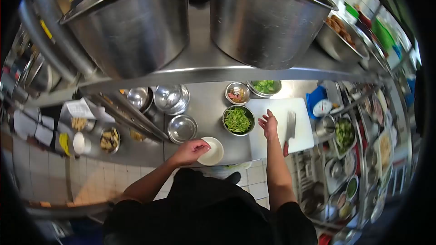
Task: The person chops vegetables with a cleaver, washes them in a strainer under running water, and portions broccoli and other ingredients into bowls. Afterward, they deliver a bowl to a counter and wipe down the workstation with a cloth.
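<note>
My left hand point(192, 151) is over the left rim of a cream-coloured bowl point(215, 153), its fingers curled and pressed together. Whether it pinches something small or touches the rim, I cannot make out. At the left edge of a white cutting board point(299, 140), my right hand point(269, 124) is raised, fingers apart and holding nothing. Just left of it stands a steel bowl of cut green stalks point(238, 120). A cleaver with a red handle point(290, 127) lies on the board, blade pointing away from me.
Behind sit steel bowls of pinkish pieces point(237, 94) and leafy greens point(264, 86). An empty steel bowl point(182, 129) and stacked bowls point(171, 99) stand left. Large steel pots point(268, 22) fill the overhead shelf point(200, 70). A blue scale point(320, 104) is right.
</note>
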Tool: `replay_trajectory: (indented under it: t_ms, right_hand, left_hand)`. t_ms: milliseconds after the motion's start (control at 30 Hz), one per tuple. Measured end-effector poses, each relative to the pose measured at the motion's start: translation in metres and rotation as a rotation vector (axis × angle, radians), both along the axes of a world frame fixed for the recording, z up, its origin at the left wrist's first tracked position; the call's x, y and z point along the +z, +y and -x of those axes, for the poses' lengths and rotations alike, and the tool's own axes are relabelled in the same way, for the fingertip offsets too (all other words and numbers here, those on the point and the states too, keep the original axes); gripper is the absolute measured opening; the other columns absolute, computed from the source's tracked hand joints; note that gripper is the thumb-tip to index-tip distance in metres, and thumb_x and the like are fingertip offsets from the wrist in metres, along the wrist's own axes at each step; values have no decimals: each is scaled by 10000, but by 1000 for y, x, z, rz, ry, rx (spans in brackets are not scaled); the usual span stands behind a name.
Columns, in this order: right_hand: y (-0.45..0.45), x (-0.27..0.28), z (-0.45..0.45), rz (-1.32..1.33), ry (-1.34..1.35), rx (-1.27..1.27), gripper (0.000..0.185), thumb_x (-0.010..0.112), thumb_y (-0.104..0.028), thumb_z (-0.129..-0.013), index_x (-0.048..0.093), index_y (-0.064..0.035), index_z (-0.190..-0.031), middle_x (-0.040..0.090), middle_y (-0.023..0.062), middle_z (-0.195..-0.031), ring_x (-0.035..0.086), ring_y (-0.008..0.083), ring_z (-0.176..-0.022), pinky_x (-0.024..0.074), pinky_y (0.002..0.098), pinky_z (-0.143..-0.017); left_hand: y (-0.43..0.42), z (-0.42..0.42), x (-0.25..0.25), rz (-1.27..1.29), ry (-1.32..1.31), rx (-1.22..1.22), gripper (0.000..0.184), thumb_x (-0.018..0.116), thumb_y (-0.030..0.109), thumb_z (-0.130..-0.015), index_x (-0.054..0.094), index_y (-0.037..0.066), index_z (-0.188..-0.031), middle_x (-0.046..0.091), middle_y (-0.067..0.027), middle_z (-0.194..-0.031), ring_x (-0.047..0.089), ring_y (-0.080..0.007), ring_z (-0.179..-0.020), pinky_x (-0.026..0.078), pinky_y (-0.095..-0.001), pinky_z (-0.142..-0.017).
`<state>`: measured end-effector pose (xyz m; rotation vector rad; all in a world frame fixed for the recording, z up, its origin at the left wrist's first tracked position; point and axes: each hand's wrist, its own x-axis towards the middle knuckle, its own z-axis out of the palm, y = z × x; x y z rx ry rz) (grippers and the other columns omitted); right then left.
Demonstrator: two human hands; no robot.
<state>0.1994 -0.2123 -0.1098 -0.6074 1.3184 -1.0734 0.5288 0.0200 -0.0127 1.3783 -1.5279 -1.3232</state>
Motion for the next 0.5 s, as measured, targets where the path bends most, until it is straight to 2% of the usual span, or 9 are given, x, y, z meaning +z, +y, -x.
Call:
replay_trajectory:
  t_ms: [100,133,167,267,333,367,400,500]
  right_hand:
    - [-62,-4,15,-74,-111,46,727,623,-466,-861,336,-51,-1384,409,202,-1298,603,337,-972,531,406,-763]
    - [-79,-2,14,-105,-140,38,735,633,-450,-857,321,-51,-1389,378,211,-1334,598,350,-987,535,416,-767]
    - [-97,-2,16,-133,-172,29,744,642,-435,-853,307,-50,-1394,347,220,-1371,594,363,-1002,540,427,-771]
    - [-144,-25,20,-68,-428,76,574,614,-250,-853,393,6,-1317,462,234,-1291,624,348,-937,571,425,-714]
    - [-176,-66,23,-28,-388,76,462,563,-126,-825,447,52,-1234,549,215,-1153,645,333,-831,585,405,-642]
    - [-177,-62,23,-7,-369,72,412,538,-64,-810,473,76,-1193,592,205,-1084,656,326,-778,591,395,-606]
    - [-176,-58,23,5,-311,-59,315,470,12,-775,524,115,-1067,635,175,-876,646,285,-620,575,345,-494]
    - [-140,-15,39,-21,-131,-76,292,478,17,-776,534,114,-1046,632,193,-865,651,269,-606,551,325,-436]
  left_hand:
    - [16,41,30,63,-21,218,191,648,175,-922,666,22,-1035,683,-64,-884,631,-115,-817,500,-266,-754]
    - [21,52,21,99,23,278,192,645,177,-925,668,25,-1040,683,-51,-893,627,-109,-818,501,-260,-764]
    - [28,66,19,32,47,335,172,640,160,-929,666,26,-1035,681,-40,-903,624,-103,-837,499,-257,-777]
    - [49,100,9,-131,58,473,121,629,116,-937,660,26,-1013,682,-19,-922,623,-100,-884,492,-254,-816]
    - [58,123,7,-124,65,523,113,624,109,-939,655,23,-1006,681,-22,-920,624,-103,-878,490,-255,-818]
    - [63,132,6,-120,67,543,109,621,106,-941,653,22,-1002,680,-24,-919,624,-104,-875,489,-255,-819]
    - [68,136,-11,-74,70,556,128,643,131,-924,655,31,-1004,678,-8,-901,610,-76,-824,494,-244,-772]
    - [70,151,-10,-71,144,615,118,639,119,-925,656,32,-1003,679,-10,-897,610,-77,-825,492,-242,-771]
